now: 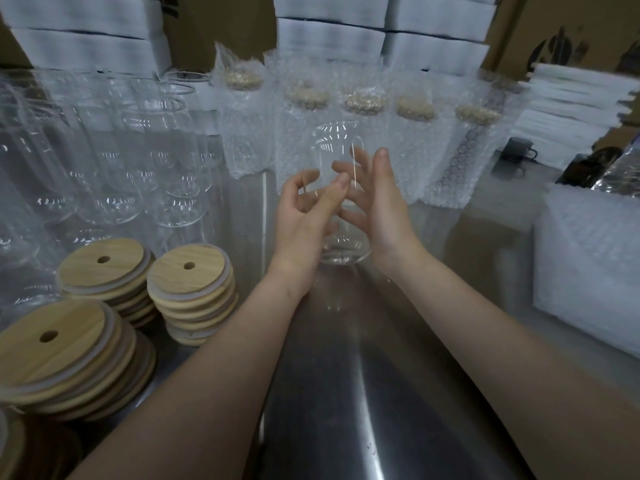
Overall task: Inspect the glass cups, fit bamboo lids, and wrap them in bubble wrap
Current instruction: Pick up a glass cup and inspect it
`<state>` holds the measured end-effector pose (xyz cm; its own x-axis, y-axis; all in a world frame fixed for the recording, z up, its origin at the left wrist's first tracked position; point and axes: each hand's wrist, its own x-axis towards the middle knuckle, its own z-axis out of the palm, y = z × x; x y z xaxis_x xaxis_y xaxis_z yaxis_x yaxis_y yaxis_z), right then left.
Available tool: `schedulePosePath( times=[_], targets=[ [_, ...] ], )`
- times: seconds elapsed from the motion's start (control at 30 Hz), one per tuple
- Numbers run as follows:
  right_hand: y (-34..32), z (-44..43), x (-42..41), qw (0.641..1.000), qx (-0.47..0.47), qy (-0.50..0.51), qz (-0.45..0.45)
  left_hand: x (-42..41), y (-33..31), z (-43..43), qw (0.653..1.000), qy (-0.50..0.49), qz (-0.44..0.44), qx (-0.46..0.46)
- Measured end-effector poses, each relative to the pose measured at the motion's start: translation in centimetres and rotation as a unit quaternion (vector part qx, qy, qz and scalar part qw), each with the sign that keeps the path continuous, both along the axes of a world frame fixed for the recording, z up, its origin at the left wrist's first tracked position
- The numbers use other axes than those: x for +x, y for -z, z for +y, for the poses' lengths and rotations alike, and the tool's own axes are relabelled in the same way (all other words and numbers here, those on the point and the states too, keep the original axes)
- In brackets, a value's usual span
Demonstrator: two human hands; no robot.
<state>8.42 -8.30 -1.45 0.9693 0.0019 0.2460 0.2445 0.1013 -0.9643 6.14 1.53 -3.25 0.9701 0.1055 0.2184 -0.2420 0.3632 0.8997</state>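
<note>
Glass cup (pixel 337 143) sat mid-frame, just toward 12 o'clock from centre, lifted off the counter (pixel 381 375) and held between both hands. It was tilted, mouth toward 12 o'clock, thick base toward 6 o'clock. No lid on it, no wrap.

Left grip (pixel 304 216) held the cup from the 9 o'clock side: thumb lay across the near wall, fingers curled round the glass. Right grip (pixel 377 209) held it from the 3 o'clock side: thumb pointed up to 12 o'clock along the wall, fingers bent round the far side and showed through the glass. Both grips closed on the cup, palms facing each other. Both forearms bare, coming in from 6 o'clock.

Bamboo lids (pixel 188 268) stood in stacks at 8 o'clock on the counter, each top lid with a round straw hole and a pale seal ring under the wood. Three stacks showed clearly; more lid edges sat at the 7 o'clock corner, blurred.

Unwrapped glass cups (pixel 138 150) crowded the 10 o'clock area, upright, packed close. Exact count unclear.

Wrapped cups (pixel 363 133) stood in a row from 12 to 1 o'clock, behind the held cup, each in bubble wrap with a bamboo lid visible through the top.

Bubble wrap sheets (pixel 588 265) were piled at 3 o'clock. White foam packs (pixel 329 29) were stacked along 12 o'clock, cardboard boxes (pixel 554 15) behind them at 1 o'clock. Dark mug (pixel 517 148) stood at 2 o'clock, well apart from the hands.
</note>
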Motion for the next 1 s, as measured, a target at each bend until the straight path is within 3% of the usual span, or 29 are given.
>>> schedulePosePath(
  times=[0.13,0.3,0.57,0.67,0.8,1.0],
  targets=[
    [-0.2,-0.4,0.4,0.998,0.029,-0.038,0.029,0.0,-0.1,0.1,0.998,0.044,0.013,-0.03],
    [0.1,-1.0,0.8,0.996,0.058,-0.047,0.05,0.0,-0.1,0.2,0.997,0.055,0.045,0.017],
    [0.0,-0.8,0.6,0.995,0.079,-0.023,0.057,-0.2,-0.1,-0.9,0.992,-0.081,-0.036,0.086],
    [-0.3,-0.6,0.4,0.996,0.078,-0.01,0.045,-0.4,-0.2,-0.8,0.994,-0.063,-0.033,0.079],
    [-0.5,-0.2,0.1,0.995,0.09,-0.015,0.034,-0.6,-0.1,-1.2,0.988,-0.07,-0.015,0.135],
    [-0.6,-0.6,0.2,0.997,0.07,-0.003,0.025,-0.5,-0.6,-0.4,0.996,-0.049,0.025,0.069]
  ],
)
